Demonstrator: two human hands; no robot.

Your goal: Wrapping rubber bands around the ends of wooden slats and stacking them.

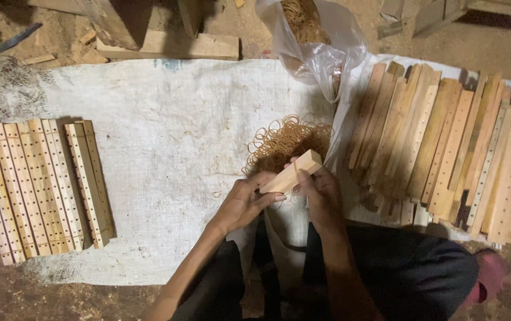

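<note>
Nearest: person's legs in dark trousers (410, 279), seated on the ground, forearms reaching forward over the knees.

Left hand (245, 202) curled around the lower end of a short bundle of wooden slats (291, 172), fingers wrapped and pinching it. Right hand (322, 193) closed on the same bundle from the other side, thumb on top. Bundle tilts up toward the right, held above the cloth, in front of the knees.

Just beyond the hands: loose heap of tan rubber bands (285, 141) on a white woven sack cloth (172, 137).

Left of cloth: neat row of drilled slat bundles (35, 187). Right: loose pile of long wooden slats (445, 148).

Far: clear plastic bag (318, 41) holding more bands, a timber block (172, 44) on dirt
</note>
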